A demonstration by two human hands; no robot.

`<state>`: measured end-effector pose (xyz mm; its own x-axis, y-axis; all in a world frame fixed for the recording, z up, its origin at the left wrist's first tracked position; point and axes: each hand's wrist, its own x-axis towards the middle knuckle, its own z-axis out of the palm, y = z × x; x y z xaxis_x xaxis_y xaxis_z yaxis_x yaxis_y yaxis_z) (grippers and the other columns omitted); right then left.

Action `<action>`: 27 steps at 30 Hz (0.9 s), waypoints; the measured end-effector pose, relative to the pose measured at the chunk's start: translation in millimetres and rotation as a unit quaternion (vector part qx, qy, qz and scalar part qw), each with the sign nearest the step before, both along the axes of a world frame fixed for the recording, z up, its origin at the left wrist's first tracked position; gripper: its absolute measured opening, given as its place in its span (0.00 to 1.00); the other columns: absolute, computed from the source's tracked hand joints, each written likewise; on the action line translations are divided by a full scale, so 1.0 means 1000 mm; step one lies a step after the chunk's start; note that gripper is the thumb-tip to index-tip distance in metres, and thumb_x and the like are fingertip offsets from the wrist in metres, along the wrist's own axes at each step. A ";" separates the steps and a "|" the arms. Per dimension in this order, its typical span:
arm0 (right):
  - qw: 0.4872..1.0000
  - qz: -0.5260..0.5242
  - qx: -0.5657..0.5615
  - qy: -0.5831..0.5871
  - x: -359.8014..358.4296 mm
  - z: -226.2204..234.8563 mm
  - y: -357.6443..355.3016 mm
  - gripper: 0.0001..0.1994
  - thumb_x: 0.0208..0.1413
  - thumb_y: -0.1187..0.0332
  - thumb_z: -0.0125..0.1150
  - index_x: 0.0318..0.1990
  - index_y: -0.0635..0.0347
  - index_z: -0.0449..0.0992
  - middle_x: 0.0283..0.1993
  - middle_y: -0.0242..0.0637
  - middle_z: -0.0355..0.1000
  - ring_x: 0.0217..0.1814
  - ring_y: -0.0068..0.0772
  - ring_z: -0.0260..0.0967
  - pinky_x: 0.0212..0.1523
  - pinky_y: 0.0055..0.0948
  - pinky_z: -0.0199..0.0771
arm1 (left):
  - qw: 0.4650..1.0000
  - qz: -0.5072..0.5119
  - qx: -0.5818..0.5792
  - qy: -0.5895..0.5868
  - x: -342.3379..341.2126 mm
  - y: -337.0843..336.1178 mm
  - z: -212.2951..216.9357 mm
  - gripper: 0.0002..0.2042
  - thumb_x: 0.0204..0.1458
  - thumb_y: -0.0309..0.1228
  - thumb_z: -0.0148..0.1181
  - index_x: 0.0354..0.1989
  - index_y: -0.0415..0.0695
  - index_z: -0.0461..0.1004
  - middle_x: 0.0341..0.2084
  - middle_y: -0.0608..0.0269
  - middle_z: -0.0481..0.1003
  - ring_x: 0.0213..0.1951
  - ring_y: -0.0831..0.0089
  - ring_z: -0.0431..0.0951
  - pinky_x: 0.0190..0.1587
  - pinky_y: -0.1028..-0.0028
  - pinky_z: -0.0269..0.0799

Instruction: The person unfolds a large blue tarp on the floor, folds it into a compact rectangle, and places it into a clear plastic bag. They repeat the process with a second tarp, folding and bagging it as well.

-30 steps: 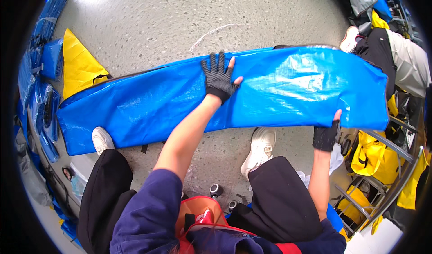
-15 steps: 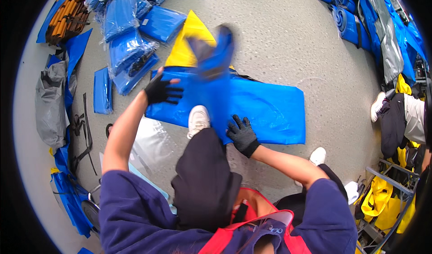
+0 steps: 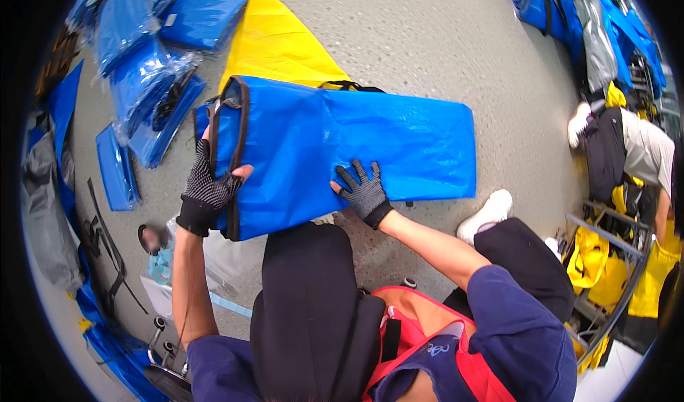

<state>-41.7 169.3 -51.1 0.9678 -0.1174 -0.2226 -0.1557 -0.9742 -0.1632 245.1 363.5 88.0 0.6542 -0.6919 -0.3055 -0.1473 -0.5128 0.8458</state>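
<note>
A folded blue tarpaulin sheet point(image 3: 413, 142) with dark brown edging lies across the floor in front of me. My left hand point(image 3: 210, 188), in a black dotted fingertip-less glove, is closed on its left end, thumb over the brown-trimmed edge; part of the fingers is hidden. Flat on the blue fabric near the front edge rests my right hand point(image 3: 365, 194), gloved alike, with its fingers spread. A yellow triangular piece of fabric point(image 3: 274, 42) sticks out beyond the far side. Beside it, a black strap point(image 3: 353, 86) shows at the far edge.
Plastic-wrapped blue packages point(image 3: 146, 67) are piled at the far left. Loose black straps point(image 3: 103, 238) lie near the left wall. On the right, another person point(image 3: 645, 145) bends beside a metal frame cart point(image 3: 616, 235) with yellow fabric. Rolled blue sheets point(image 3: 531, 3) are at the far right.
The blurred, raised blue flap now lies folded down toward the left. My left hand has moved from lying spread on the sheet to holding its left edge. My right hand stays spread on it.
</note>
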 end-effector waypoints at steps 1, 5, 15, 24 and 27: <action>0.998 0.010 -0.029 0.048 0.004 0.006 -0.002 0.28 0.52 0.58 0.55 0.62 0.27 0.59 0.70 0.36 0.49 0.70 0.55 0.45 0.60 0.73 0.38 | 0.999 0.003 0.024 -0.041 0.000 0.001 -0.011 0.42 0.43 0.38 0.70 0.66 0.43 0.52 0.55 0.48 0.66 0.56 0.59 0.66 0.57 0.64 0.63; 0.988 0.040 0.137 0.060 -0.004 0.024 -0.048 0.44 0.43 0.31 0.51 0.67 0.38 0.50 0.72 0.39 0.44 0.73 0.57 0.37 0.62 0.72 0.28 | 0.992 0.109 -0.009 -0.061 0.053 0.043 -0.089 0.27 0.48 0.34 0.63 0.58 0.43 0.65 0.47 0.50 0.73 0.47 0.59 0.74 0.48 0.65 0.69; 0.924 -0.368 -0.076 0.073 -0.147 -0.056 -0.186 0.42 0.48 0.29 0.40 0.69 0.36 0.46 0.74 0.35 0.33 0.75 0.49 0.24 0.63 0.70 0.19 | 0.978 0.118 0.143 -0.098 0.073 0.042 -0.199 0.31 0.50 0.38 0.59 0.62 0.44 0.59 0.56 0.48 0.66 0.56 0.54 0.68 0.57 0.64 0.62; 0.940 -0.329 -0.060 -0.064 -0.135 -0.048 -0.168 0.47 0.45 0.34 0.52 0.67 0.56 0.49 0.70 0.55 0.41 0.73 0.53 0.35 0.67 0.60 0.28 | 0.957 -0.007 0.184 -0.226 0.027 -0.042 -0.186 0.28 0.46 0.41 0.60 0.57 0.50 0.64 0.44 0.43 0.69 0.47 0.45 0.69 0.49 0.55 0.66; 0.995 -0.050 -0.008 -0.083 -0.007 -0.052 -0.151 0.42 0.45 0.37 0.54 0.66 0.47 0.55 0.69 0.48 0.48 0.72 0.49 0.42 0.67 0.60 0.28 | 0.951 -0.022 0.237 -0.199 0.035 -0.044 -0.180 0.26 0.46 0.41 0.60 0.54 0.46 0.65 0.46 0.44 0.68 0.48 0.46 0.70 0.49 0.58 0.66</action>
